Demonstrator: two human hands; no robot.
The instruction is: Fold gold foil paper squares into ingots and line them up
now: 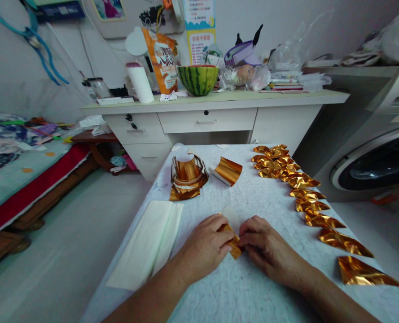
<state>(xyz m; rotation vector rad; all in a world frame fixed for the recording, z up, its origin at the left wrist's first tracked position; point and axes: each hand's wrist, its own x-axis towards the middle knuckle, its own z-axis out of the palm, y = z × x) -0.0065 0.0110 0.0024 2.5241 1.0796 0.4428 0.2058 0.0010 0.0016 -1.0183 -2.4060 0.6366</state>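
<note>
Between my two hands is a piece of gold foil paper [234, 250], partly folded, with a pale backing edge sticking up behind it. My left hand [204, 244] presses on it from the left, fingers closed over its upper side. The fingers of my right hand [265, 244] pinch its right edge. Farther back stands a loose stack of curled gold foil sheets [187, 172], and beside it lies a single curled foil sheet [229, 170]. Several folded gold foil pieces [310, 205] form a row along the table's right side.
Folded white paper [142, 246] lies on the cloth-covered table [212, 296] at the left. Behind the table is a white desk [206, 107] bearing a half watermelon [198, 80], an orange snack bag [162, 63] and a paper roll [141, 83]. A washing machine [370, 134] stands at right, a bed [24, 179] at left.
</note>
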